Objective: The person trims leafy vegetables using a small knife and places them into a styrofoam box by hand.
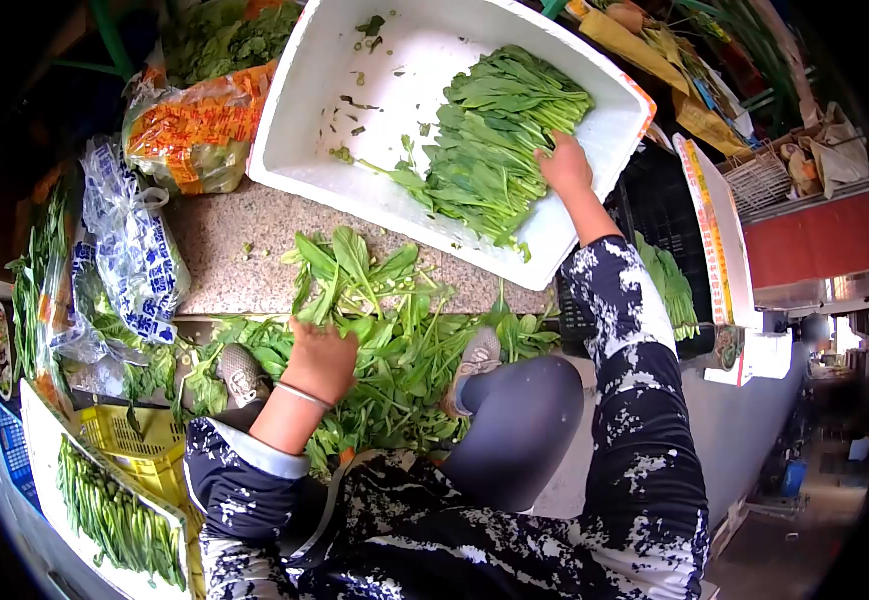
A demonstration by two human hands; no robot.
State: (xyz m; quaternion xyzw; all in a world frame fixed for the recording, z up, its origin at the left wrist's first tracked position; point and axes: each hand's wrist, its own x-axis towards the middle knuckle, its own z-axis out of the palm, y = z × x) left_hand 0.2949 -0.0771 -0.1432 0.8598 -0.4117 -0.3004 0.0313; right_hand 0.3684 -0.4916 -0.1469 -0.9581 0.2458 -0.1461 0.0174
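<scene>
A white foam box (375, 160) stands tilted across the back, with a neat pile of leafy greens (495, 130) along its right side. My right hand (567, 168) reaches in and is closed on the stem side of that pile, some fingers hidden by leaves. Below the box, loose leafy greens (385, 370) are heaped on the floor between my shoes and over the stone ledge (235, 250). My left hand (321, 362), a bangle at its wrist, is over the left part of this heap; its fingers point down and are mostly hidden.
Plastic bags of vegetables (135, 240) and an orange-printed bag (200, 130) lie on the left. A yellow crate (135, 435) and a foam box of green stalks (120, 510) stand lower left. On the right is a black crate (670, 210) with more greens.
</scene>
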